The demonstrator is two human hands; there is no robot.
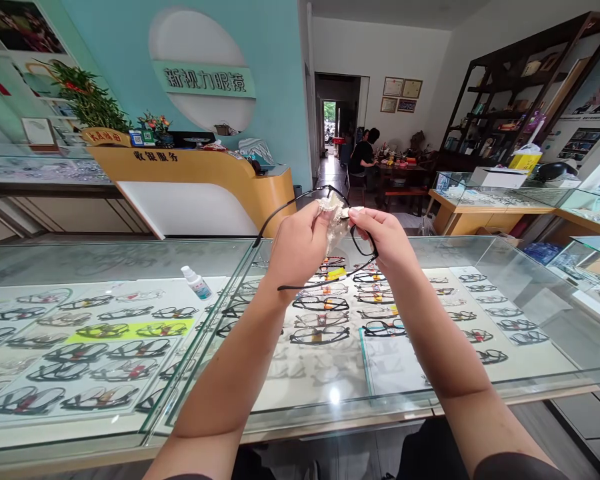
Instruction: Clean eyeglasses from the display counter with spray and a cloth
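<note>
Above the glass counter, black-framed eyeglasses (364, 252) are held up with both temples pointing left. My right hand (391, 241) pinches the frame near its middle, between thumb and fingers. A crumpled pale cloth (335, 230) is gripped in my left hand (300, 241), which is closed and pressed against the far lens area. The cloth hides that lens and part of the bridge. The near lens rim shows below my right fingers. To the left, a small white spray bottle (197, 283) stands on the counter top.
Under me is a glass display counter (310, 400) with rows of eyeglasses (321, 303) inside. Past it stand a yellow-and-white cashier desk (195, 193) and, at right, another glass case (500, 197). A person in dark clothes (364, 159) sits at a table in the back.
</note>
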